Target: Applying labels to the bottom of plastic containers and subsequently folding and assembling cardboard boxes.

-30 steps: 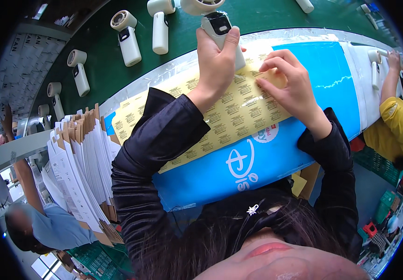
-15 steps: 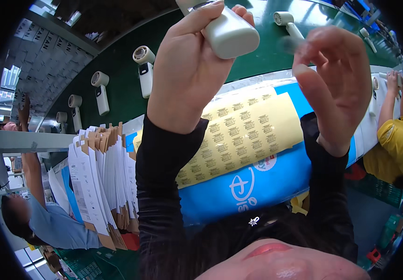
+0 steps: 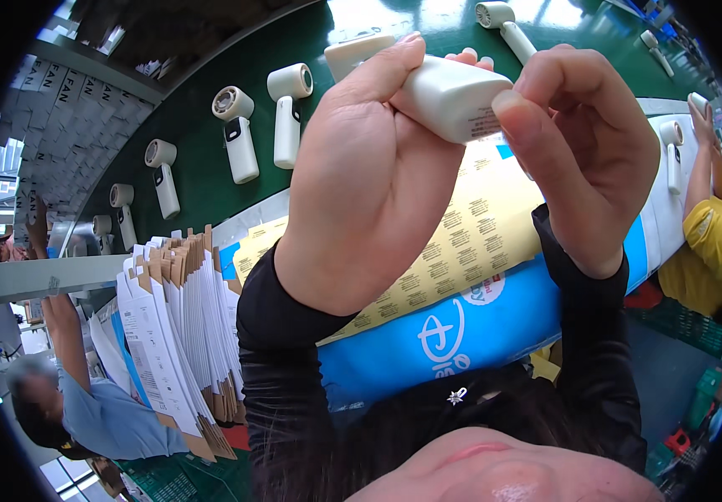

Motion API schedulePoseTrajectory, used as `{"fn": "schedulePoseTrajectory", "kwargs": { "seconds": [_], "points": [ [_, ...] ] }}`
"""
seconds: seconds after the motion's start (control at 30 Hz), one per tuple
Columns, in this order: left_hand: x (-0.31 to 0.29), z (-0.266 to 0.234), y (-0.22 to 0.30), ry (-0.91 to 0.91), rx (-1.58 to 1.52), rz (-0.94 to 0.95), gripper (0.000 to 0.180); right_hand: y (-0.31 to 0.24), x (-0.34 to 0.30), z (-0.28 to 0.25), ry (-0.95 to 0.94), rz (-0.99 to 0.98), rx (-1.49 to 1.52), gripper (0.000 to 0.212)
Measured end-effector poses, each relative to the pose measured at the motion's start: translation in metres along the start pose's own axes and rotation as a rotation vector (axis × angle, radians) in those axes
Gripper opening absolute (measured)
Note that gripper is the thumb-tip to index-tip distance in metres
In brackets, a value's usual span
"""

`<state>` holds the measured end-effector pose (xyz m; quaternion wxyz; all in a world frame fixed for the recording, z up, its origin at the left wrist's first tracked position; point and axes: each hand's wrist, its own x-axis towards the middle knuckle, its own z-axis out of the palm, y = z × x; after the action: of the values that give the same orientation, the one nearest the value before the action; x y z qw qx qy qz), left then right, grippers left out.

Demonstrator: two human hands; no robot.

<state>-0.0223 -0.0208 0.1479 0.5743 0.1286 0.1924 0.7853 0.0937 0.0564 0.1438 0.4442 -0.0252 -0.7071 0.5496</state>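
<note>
My left hand [image 3: 365,180] is wrapped around a white handheld fan [image 3: 445,88], with its handle end turned toward my right hand. A small clear label [image 3: 483,125] with dark print lies on that end. The thumb and forefinger of my right hand [image 3: 599,146] pinch together at the label's edge, touching the corner of the handle; the other fingers curl behind. Below my hands lies a yellow sheet of printed labels [image 3: 470,230], resting on a blue plastic-wrapped package [image 3: 386,364]. My left wrist and forearm cover part of the sheet.
Several white handheld fans [image 3: 241,151] lie on the green conveyor belt [image 3: 202,197] beyond. Folded white cartons [image 3: 181,326] stand packed at left. A person in light blue [image 3: 118,418] is at left, another in yellow [image 3: 704,259] at right. A grey metal bar [image 3: 60,276] crosses the left side.
My left hand has come lower and tilted the fan's end to the right. My right fingers, apart from it before, now touch that end, where print shows. Fans on the belt have shifted left to right.
</note>
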Motion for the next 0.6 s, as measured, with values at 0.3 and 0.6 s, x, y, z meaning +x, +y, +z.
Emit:
{"fn": "schedulePoseTrajectory", "kwargs": {
  "seconds": [0.3,0.6],
  "points": [
    [-0.0026,-0.0003,-0.005,0.038,-0.024,0.031,0.043,0.0019,-0.0001,0.0018,0.03,-0.013,0.011,0.017],
    [-0.0039,0.0,-0.0073,0.06,-0.015,0.055,0.044,0.0049,0.0002,0.0015,0.025,-0.043,-0.021,0.016]
  ]
}}
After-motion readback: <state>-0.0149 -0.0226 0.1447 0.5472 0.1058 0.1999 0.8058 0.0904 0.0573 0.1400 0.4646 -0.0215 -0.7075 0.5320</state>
